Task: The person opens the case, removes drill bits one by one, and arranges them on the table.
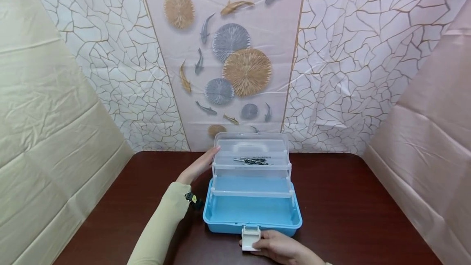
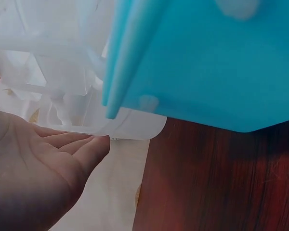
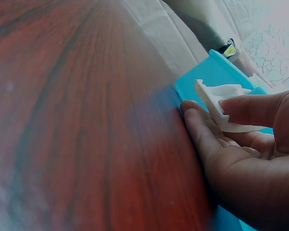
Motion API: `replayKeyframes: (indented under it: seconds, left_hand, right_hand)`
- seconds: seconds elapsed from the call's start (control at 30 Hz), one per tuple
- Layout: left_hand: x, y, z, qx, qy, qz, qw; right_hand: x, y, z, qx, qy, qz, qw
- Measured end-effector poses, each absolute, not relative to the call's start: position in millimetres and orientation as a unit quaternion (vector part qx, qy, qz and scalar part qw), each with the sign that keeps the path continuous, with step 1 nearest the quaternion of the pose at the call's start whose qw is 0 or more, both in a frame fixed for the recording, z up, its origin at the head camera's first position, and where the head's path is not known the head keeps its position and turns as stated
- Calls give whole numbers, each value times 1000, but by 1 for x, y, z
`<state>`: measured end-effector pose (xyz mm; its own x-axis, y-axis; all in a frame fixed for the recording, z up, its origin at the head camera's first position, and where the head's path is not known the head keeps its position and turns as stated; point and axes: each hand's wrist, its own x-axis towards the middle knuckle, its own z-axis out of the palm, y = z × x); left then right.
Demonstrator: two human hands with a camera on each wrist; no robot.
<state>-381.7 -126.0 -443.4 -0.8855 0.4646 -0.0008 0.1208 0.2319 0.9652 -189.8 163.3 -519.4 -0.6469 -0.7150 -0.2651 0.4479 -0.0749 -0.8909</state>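
Note:
A blue toolbox (image 1: 254, 227) stands unfolded on the table, its clear lid (image 1: 254, 136) raised at the back and two clear trays stepped below it. Several drill bits (image 1: 254, 160) lie in the upper tray (image 1: 224, 162); the blue bottom holds nothing. My left hand (image 1: 200, 165) reaches to the lid's left side, and in the left wrist view its fairly straight fingers (image 2: 89, 147) touch the clear plastic from outside. At the box's front, my right hand (image 1: 279, 245) pinches the white latch (image 1: 251, 238) between thumb and fingers, the latch flap (image 3: 209, 101) swung outward.
The dark red wooden table (image 1: 342, 207) extends to both sides of the box. Behind it hangs a patterned cloth (image 1: 327, 93), close to the raised lid. Plain beige cloth walls (image 1: 44, 154) flank the table left and right.

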Motion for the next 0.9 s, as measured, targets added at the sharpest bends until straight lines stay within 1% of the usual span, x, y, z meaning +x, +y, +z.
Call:
replayKeyframes:
  seconds: [0.2,0.5,0.9]
  left_hand:
    - [-384,-125,-446,178,769,597,144]
    - [-388,-123,-452,175,749,619,162]
    - [-389,-123,-459,161,767,598,167]
  right_hand:
    - [-191,162,-520,-124,544,-726,403]
    - [-189,164,-520,-115,529,-735,409]
    - [-189,163,-517,-117,531,-732,410]
